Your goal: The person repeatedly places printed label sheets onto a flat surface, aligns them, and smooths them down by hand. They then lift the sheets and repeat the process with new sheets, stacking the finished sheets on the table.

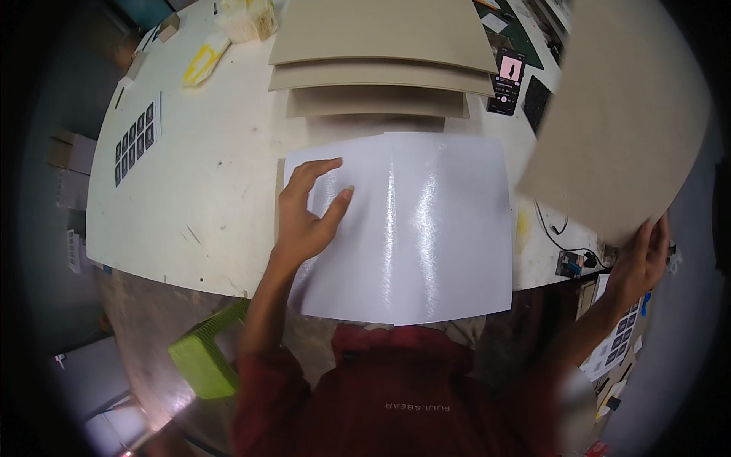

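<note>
A large glossy white sheet (pixel 464 228) lies on the table in front of me, with bright streaks of reflected light and its near edge at the table's front. Over its left part is my left hand (pixel 304 217), open, thumb and fingers apart with nothing between them. Whether it touches the sheet I cannot tell. At the right, my right hand (pixel 643 263) grips the lower edge of a big beige cardboard sheet (pixel 624 122), held raised and tilted. Beyond the white sheet sit several stacked beige boards (pixel 381 34), their near edges stepped.
A phone (pixel 506 80) with a lit screen lies right of the boards. Black cables (pixel 560 244) and a small box (pixel 569 263) are near the right edge. On the table's left (pixel 175 221) is a printed sheet (pixel 138 141). A green stool (pixel 202 354) stands below the front edge.
</note>
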A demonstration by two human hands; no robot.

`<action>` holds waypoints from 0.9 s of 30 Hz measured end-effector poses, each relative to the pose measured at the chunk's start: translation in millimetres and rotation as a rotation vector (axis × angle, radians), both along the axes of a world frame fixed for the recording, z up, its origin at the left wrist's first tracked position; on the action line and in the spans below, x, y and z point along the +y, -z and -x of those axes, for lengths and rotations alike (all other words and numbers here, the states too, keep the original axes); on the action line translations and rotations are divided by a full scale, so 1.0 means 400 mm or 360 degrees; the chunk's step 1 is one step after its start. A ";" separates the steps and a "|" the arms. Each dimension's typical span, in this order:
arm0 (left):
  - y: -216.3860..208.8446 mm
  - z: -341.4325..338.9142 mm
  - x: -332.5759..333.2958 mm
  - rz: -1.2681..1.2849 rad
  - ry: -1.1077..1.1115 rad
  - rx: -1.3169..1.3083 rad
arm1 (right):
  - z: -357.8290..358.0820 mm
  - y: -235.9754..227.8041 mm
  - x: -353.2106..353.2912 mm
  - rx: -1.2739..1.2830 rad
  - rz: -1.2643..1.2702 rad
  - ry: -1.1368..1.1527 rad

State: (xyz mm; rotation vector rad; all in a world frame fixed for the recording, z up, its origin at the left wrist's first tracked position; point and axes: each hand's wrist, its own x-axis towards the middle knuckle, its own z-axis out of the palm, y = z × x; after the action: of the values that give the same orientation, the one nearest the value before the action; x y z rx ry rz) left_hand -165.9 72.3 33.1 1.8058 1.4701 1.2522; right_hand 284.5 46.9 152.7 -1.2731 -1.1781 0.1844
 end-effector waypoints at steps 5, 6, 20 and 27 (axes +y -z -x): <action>0.010 -0.066 0.056 -0.0205 0.0164 0.0177 | 0.000 0.154 -0.211 0.0347 0.0649 -0.0113; 0.015 -0.076 0.065 -0.0212 0.0211 0.0193 | 0.014 0.191 -0.242 0.0311 0.0829 -0.0121; 0.064 -0.122 0.093 -0.0099 0.0390 0.0751 | 0.207 0.302 -0.241 0.0293 0.1110 -0.0354; 0.077 -0.128 0.095 -0.0133 0.0350 0.0818 | 0.197 0.307 -0.234 0.0242 0.1142 -0.0347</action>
State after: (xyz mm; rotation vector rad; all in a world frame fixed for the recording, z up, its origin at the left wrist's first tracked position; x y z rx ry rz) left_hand -114.8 110.3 2.4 2.3954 1.4276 0.7832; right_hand 205.9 -46.6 29.8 -1.7025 -1.1554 0.9130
